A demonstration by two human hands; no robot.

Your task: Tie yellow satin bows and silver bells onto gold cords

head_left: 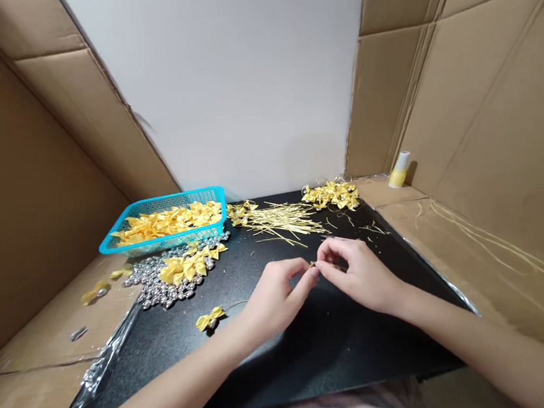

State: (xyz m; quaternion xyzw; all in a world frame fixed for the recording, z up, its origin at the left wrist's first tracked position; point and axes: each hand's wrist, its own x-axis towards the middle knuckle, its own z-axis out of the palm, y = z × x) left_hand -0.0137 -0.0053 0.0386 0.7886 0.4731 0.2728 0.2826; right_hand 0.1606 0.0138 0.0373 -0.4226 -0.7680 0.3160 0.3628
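Note:
My left hand (277, 295) and my right hand (356, 273) meet fingertip to fingertip above the black tabletop (290, 365). Both are closed in a pinch on a thin gold cord (312, 263), mostly hidden by the fingers. Left of my left hand lies a yellow ribbon bow (210, 318) with a silvery bead under it. A thin strand (237, 303) runs from that bow toward my left hand and passes out of sight behind it. A dark pointed tip shows just above my right hand; what it belongs to is hidden.
A blue basket (163, 244) holds many yellow bows. Before it lie silver beads (156, 289) with loose bows (185, 266) on top. Cut gold cords (286, 219) spread at the back, beside a pile of beaded bows (332, 195). A thread cone (399, 170) stands right; cardboard walls (501, 106) enclose the sides.

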